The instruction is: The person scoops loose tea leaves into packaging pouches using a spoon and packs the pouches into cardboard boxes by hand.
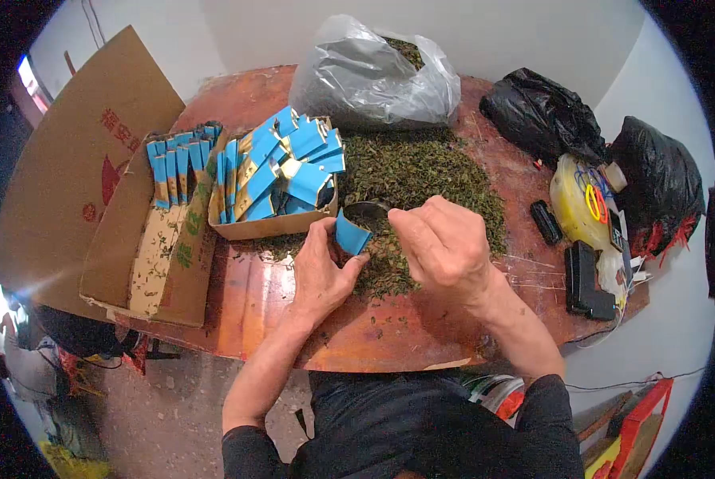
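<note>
My left hand (324,273) is closed around a small blue packet (352,233), held upright near the front of the leaf pile. Just to its right, my right hand (445,247) is closed on the handle of a dark metal scoop (368,210), whose round bowl is beside the packet's top. Loose dried leaves (429,172) spread over the table behind and between both hands. Left of the pile stands a small carton (273,229) heaped with blue and gold packets (304,181).
A large cardboard box (146,275) at the left holds more packets and scattered leaves. Behind the pile sits a clear plastic bag (365,80) of leaves. Black bags (545,116), a yellow bag (574,211) and a black device (585,279) lie along the right of the red table (253,299).
</note>
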`<state>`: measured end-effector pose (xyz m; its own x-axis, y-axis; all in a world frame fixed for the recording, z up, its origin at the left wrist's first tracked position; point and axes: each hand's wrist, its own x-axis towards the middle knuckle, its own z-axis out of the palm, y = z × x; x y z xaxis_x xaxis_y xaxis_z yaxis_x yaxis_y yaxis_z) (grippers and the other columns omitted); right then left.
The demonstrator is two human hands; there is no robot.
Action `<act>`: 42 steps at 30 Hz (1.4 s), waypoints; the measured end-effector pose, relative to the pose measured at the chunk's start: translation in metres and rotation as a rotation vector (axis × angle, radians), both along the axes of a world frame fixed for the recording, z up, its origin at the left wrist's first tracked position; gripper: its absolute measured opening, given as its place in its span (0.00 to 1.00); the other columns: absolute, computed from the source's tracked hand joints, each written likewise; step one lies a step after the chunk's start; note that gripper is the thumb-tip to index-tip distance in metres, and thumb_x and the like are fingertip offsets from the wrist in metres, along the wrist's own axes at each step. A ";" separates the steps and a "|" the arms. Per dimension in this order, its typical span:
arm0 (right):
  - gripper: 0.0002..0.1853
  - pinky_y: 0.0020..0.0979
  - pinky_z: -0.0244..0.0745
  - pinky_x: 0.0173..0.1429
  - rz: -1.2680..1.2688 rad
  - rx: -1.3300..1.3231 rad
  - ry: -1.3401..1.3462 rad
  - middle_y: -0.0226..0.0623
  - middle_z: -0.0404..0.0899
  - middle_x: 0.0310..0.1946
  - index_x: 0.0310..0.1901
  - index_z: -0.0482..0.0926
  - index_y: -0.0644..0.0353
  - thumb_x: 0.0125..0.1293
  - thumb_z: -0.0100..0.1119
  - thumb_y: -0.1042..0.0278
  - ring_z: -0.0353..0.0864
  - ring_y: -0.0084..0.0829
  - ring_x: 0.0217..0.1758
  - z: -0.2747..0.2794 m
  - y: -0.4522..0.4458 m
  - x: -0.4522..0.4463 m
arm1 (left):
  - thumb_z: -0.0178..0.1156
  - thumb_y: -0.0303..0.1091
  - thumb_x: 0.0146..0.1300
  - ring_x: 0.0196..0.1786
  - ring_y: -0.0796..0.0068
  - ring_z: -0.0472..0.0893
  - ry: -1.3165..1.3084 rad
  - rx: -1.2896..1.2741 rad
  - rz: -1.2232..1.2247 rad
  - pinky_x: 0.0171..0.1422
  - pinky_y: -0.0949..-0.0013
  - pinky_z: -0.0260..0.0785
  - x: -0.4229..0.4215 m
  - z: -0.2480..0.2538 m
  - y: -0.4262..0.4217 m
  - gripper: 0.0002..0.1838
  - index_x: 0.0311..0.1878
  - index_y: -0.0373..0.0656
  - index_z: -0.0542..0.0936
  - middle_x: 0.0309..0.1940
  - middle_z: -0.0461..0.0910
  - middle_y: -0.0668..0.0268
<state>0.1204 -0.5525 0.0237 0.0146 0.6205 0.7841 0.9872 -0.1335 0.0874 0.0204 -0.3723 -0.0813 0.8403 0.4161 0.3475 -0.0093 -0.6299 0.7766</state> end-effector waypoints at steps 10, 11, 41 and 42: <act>0.13 0.37 0.77 0.31 -0.019 0.020 0.014 0.36 0.79 0.29 0.45 0.84 0.68 0.56 0.68 0.78 0.79 0.37 0.27 -0.003 0.000 0.000 | 0.81 0.36 0.56 0.40 0.61 0.84 -0.035 0.028 -0.028 0.46 0.58 0.78 0.000 -0.006 0.002 0.35 0.63 0.38 0.73 0.43 0.81 0.56; 0.13 0.37 0.77 0.31 -0.013 -0.002 0.027 0.36 0.79 0.29 0.45 0.84 0.68 0.56 0.68 0.79 0.79 0.37 0.28 -0.006 0.000 -0.001 | 0.81 0.36 0.56 0.40 0.61 0.83 -0.046 0.031 -0.031 0.46 0.59 0.78 0.001 -0.007 0.003 0.35 0.63 0.38 0.72 0.43 0.81 0.56; 0.06 0.26 0.80 0.38 -0.368 0.363 1.063 0.34 0.89 0.30 0.49 0.88 0.66 0.76 0.65 0.74 0.86 0.22 0.31 -0.098 -0.061 0.015 | 0.81 0.32 0.57 0.46 0.70 0.87 -0.078 -0.088 -0.009 0.54 0.63 0.80 -0.055 0.077 0.045 0.36 0.64 0.35 0.72 0.43 0.87 0.57; 0.07 0.26 0.80 0.38 -0.368 0.359 1.072 0.34 0.89 0.30 0.49 0.88 0.66 0.76 0.65 0.74 0.86 0.22 0.31 -0.101 -0.061 0.015 | 0.81 0.32 0.57 0.43 0.72 0.86 -0.115 -0.115 -0.012 0.51 0.63 0.80 -0.059 0.082 0.053 0.36 0.64 0.35 0.71 0.41 0.86 0.59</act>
